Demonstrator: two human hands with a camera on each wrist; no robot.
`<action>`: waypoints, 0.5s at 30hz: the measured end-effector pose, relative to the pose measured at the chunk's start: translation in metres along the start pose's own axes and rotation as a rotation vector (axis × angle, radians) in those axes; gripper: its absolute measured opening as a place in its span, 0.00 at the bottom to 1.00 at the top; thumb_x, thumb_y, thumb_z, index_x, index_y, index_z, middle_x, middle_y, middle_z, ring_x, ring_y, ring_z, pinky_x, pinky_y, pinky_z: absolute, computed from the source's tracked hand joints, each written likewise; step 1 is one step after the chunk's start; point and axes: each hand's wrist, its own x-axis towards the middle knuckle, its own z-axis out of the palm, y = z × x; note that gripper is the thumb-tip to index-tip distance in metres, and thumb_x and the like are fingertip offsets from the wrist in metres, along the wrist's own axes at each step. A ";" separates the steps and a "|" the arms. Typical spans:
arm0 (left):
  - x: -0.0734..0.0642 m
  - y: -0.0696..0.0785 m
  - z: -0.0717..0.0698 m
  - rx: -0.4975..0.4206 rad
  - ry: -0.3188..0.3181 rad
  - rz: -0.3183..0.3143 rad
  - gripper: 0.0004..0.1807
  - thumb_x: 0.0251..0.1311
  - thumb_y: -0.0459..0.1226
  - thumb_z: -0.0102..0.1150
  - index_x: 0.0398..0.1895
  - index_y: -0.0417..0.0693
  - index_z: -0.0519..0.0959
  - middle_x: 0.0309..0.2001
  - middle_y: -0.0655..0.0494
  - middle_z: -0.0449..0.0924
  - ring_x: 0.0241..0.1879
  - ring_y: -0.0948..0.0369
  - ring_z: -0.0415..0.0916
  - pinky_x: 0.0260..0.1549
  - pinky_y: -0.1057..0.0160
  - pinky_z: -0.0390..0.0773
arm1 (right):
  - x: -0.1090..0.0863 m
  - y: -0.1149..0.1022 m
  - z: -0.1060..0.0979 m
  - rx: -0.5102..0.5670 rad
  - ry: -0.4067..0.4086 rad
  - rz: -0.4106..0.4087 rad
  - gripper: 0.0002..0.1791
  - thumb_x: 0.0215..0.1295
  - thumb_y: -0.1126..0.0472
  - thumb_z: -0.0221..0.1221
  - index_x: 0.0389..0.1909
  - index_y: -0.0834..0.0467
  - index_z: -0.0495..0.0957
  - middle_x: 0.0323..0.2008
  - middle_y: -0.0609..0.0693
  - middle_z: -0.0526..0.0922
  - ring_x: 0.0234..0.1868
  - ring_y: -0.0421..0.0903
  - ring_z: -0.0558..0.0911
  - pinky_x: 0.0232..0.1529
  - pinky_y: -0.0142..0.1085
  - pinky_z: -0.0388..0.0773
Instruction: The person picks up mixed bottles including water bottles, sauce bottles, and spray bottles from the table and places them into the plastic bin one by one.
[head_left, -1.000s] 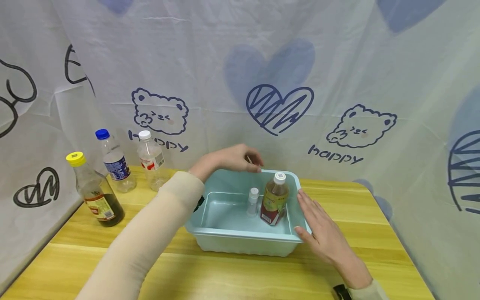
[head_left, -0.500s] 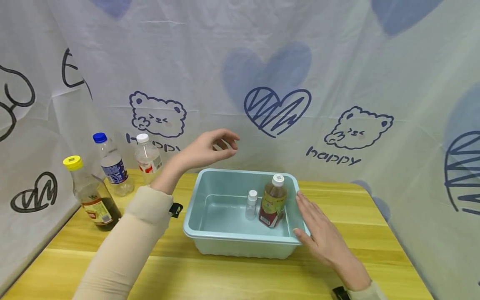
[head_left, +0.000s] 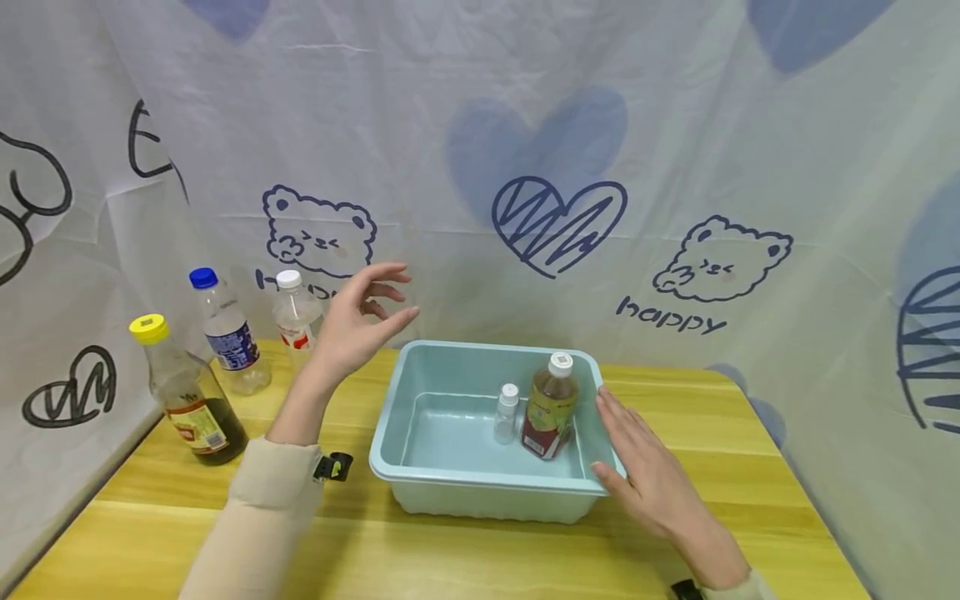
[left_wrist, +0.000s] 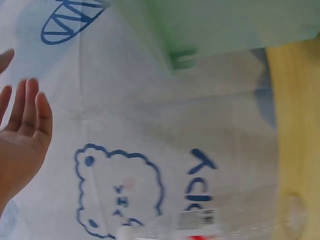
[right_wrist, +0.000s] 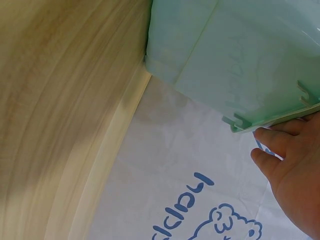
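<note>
My left hand (head_left: 352, 325) is raised in the air left of the light-blue plastic basin (head_left: 480, 479), fingers loosely bent and holding nothing. It overlaps the clear white-capped bottle (head_left: 292, 312) in the head view. My right hand (head_left: 648, 471) rests with straight fingers along the basin's right rim; the right wrist view shows its fingers at the rim's edge. Inside the basin, toward the right, stand a small clear bottle with a white cap (head_left: 506, 414) and a larger drink bottle (head_left: 551, 407) with brown liquid and a green and red label.
On the table's left side stand a yellow-capped sauce bottle (head_left: 197, 400) with dark liquid and a clear blue-capped bottle (head_left: 231, 333). Behind the wooden table (head_left: 420, 558) hangs a white curtain (head_left: 450, 192) printed with hearts and bears.
My left hand has moved up and left, from over the basin's back rim to the air beside the basin. My right hand has stayed at the right rim.
</note>
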 end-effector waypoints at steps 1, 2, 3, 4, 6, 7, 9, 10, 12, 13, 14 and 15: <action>-0.004 -0.004 0.001 -0.010 0.042 0.004 0.31 0.62 0.29 0.72 0.68 0.45 0.74 0.60 0.48 0.79 0.52 0.54 0.78 0.43 0.67 0.78 | 0.000 0.000 0.000 0.002 0.004 -0.002 0.40 0.83 0.41 0.41 0.79 0.69 0.55 0.79 0.66 0.58 0.79 0.60 0.60 0.81 0.34 0.40; -0.008 -0.009 0.002 -0.024 0.087 0.005 0.32 0.61 0.28 0.72 0.68 0.43 0.74 0.60 0.47 0.79 0.52 0.54 0.78 0.44 0.67 0.78 | 0.000 0.000 0.000 0.002 0.007 -0.005 0.40 0.83 0.40 0.41 0.79 0.69 0.56 0.79 0.66 0.58 0.79 0.59 0.59 0.81 0.34 0.40; -0.012 -0.013 0.003 -0.033 0.133 0.001 0.32 0.61 0.28 0.72 0.69 0.42 0.74 0.61 0.47 0.78 0.52 0.55 0.78 0.44 0.68 0.77 | 0.000 0.000 0.000 0.002 0.010 -0.007 0.41 0.83 0.40 0.40 0.79 0.69 0.56 0.78 0.66 0.58 0.80 0.57 0.59 0.81 0.34 0.40; -0.015 -0.017 0.004 -0.049 0.182 -0.006 0.32 0.60 0.27 0.72 0.69 0.42 0.74 0.62 0.46 0.77 0.53 0.55 0.78 0.45 0.69 0.77 | 0.000 0.000 0.000 0.002 0.011 -0.010 0.41 0.83 0.40 0.40 0.79 0.69 0.56 0.78 0.66 0.58 0.80 0.57 0.58 0.81 0.34 0.40; -0.022 -0.025 0.005 -0.073 0.287 -0.023 0.33 0.60 0.26 0.72 0.69 0.41 0.74 0.62 0.45 0.77 0.53 0.57 0.77 0.46 0.69 0.77 | 0.000 0.001 0.000 0.001 0.013 -0.016 0.41 0.83 0.40 0.40 0.79 0.70 0.56 0.78 0.67 0.59 0.80 0.56 0.58 0.81 0.34 0.40; -0.025 -0.029 0.004 -0.083 0.341 -0.033 0.33 0.59 0.26 0.72 0.69 0.41 0.74 0.62 0.45 0.77 0.53 0.57 0.77 0.46 0.69 0.76 | 0.000 0.000 0.000 0.001 0.011 -0.018 0.41 0.83 0.40 0.40 0.79 0.70 0.56 0.78 0.67 0.59 0.80 0.56 0.58 0.81 0.34 0.40; -0.031 -0.035 0.003 -0.091 0.443 -0.047 0.32 0.60 0.25 0.72 0.68 0.40 0.74 0.63 0.45 0.77 0.54 0.57 0.77 0.46 0.70 0.76 | -0.001 0.000 0.000 0.000 0.011 -0.019 0.41 0.83 0.40 0.40 0.79 0.70 0.55 0.78 0.67 0.59 0.80 0.57 0.59 0.81 0.34 0.40; -0.033 -0.038 0.002 -0.096 0.492 -0.052 0.32 0.60 0.25 0.71 0.68 0.38 0.74 0.63 0.44 0.77 0.54 0.57 0.77 0.46 0.69 0.76 | -0.001 0.000 0.000 0.002 0.011 -0.018 0.41 0.83 0.40 0.40 0.79 0.69 0.55 0.78 0.67 0.58 0.79 0.58 0.59 0.81 0.34 0.40; -0.036 -0.044 0.000 -0.093 0.587 -0.068 0.31 0.60 0.24 0.70 0.68 0.35 0.74 0.63 0.40 0.76 0.54 0.54 0.76 0.46 0.69 0.75 | -0.001 -0.001 0.000 0.002 0.012 -0.013 0.41 0.83 0.40 0.40 0.79 0.69 0.55 0.78 0.66 0.58 0.79 0.59 0.60 0.81 0.34 0.40; -0.037 -0.047 -0.002 -0.093 0.630 -0.073 0.30 0.60 0.23 0.69 0.67 0.34 0.74 0.63 0.39 0.75 0.55 0.52 0.76 0.46 0.69 0.75 | 0.000 -0.001 0.000 0.001 0.013 -0.012 0.41 0.83 0.40 0.40 0.79 0.69 0.55 0.79 0.66 0.58 0.78 0.60 0.61 0.81 0.34 0.40; -0.038 -0.051 -0.004 -0.090 0.672 -0.079 0.30 0.60 0.22 0.69 0.67 0.32 0.74 0.63 0.38 0.75 0.55 0.51 0.76 0.46 0.69 0.75 | 0.000 -0.002 0.001 0.002 0.014 -0.011 0.41 0.83 0.40 0.40 0.79 0.69 0.55 0.79 0.66 0.58 0.78 0.61 0.61 0.81 0.33 0.40; -0.040 -0.055 -0.007 -0.088 0.713 -0.086 0.30 0.60 0.22 0.68 0.66 0.32 0.74 0.62 0.37 0.75 0.55 0.50 0.76 0.46 0.68 0.75 | 0.000 -0.002 0.001 0.003 0.013 -0.010 0.41 0.83 0.40 0.40 0.79 0.69 0.55 0.79 0.66 0.58 0.78 0.62 0.62 0.81 0.33 0.40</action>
